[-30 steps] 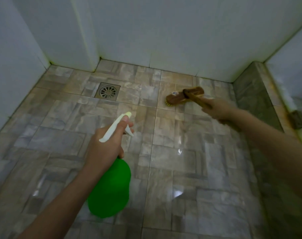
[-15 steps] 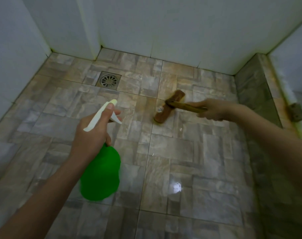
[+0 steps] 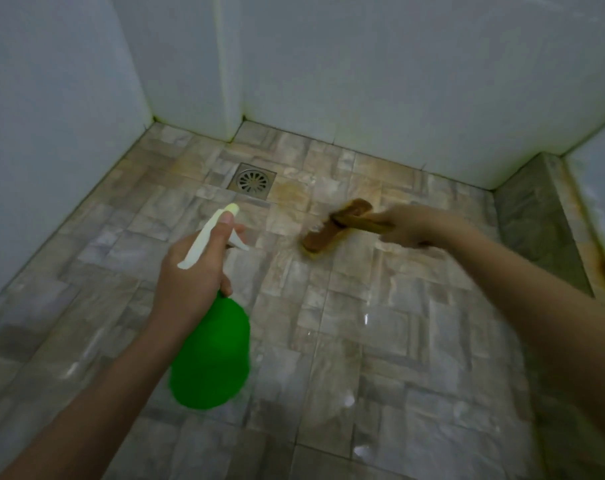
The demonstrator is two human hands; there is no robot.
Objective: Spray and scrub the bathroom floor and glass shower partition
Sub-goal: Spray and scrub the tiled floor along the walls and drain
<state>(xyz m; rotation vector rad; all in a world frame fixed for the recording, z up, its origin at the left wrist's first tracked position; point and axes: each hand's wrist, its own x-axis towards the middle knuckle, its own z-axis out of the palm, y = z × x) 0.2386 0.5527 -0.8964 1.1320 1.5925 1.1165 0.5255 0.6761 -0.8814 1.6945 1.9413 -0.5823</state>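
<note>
My left hand (image 3: pixel 193 271) grips the neck of a green spray bottle (image 3: pixel 213 355) with a pale trigger head (image 3: pixel 213 233), its nozzle aimed at the floor ahead. My right hand (image 3: pixel 415 225) holds the handle of a brown wooden scrub brush (image 3: pixel 332 226), whose bristles press on the stone-pattern tiled floor (image 3: pixel 363 341) right of the drain. The brush head is blurred. The tiles look wet and shiny in the middle.
A round metal floor drain (image 3: pixel 252 181) sits near the far wall. White walls (image 3: pixel 363 71) close the space on the left and at the back. A raised tiled kerb (image 3: pixel 543 220) with rusty staining runs along the right side.
The brush head swept from the far right tiles toward the centre and sits nearer the drain. My left hand with the bottle stayed at centre left. The camera tilted up, showing more wall.
</note>
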